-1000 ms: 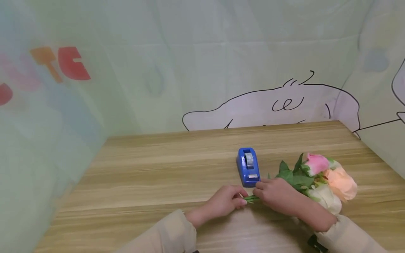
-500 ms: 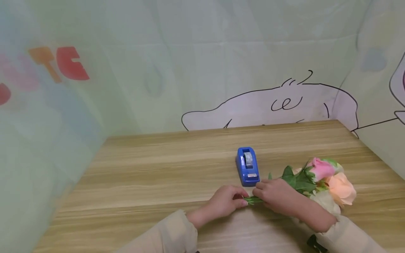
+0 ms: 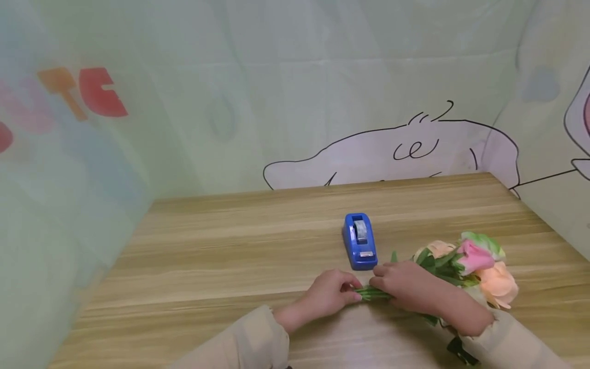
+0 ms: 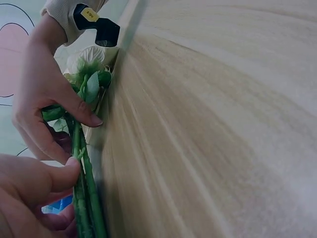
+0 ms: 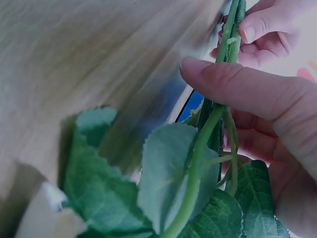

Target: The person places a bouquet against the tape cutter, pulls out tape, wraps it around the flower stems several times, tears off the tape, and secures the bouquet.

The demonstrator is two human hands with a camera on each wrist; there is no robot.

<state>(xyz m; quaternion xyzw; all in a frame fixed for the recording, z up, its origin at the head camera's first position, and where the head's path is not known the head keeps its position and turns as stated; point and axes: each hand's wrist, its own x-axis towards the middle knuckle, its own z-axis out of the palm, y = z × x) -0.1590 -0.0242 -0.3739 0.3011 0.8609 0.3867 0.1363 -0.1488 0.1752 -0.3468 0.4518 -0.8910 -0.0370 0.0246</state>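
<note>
- A person's left hand (image 3: 329,294) pinches the cut ends of the green stems (image 3: 374,293), thumb on one side and fingers on the other, as I watch remotely through the head and wrist cameras.
- The right hand (image 3: 407,284) grips the same stems closer to the flowers, its thumb laid across them and its fingers curled behind.
- The bouquet (image 3: 475,256) lies low over the right part of the table (image 3: 230,246), stems pointing left, blooms (image 3: 498,284) beyond the right wrist; I cannot tell whether every bloom touches the wood.
- A blue tape dispenser (image 3: 360,243) stands just beyond the hands, near the right fingertips, with no hand on its body.
- The flowers look artificial to me, so I judge the bunch light, with its weight toward the blooms.
- I expect the stems to be fairly stiff yet springy, and smooth enough to roll or slide against each other under a loose pinch.
- The petals of the white bloom (image 4: 88,58) and the broad leaves (image 5: 163,168) look soft and easily creased; I would keep fingers off them.
- The best hold, in my judgement, is the bare stretch of stem below the leaves, all stalks gathered together, squeezed firmly without bending.
</note>
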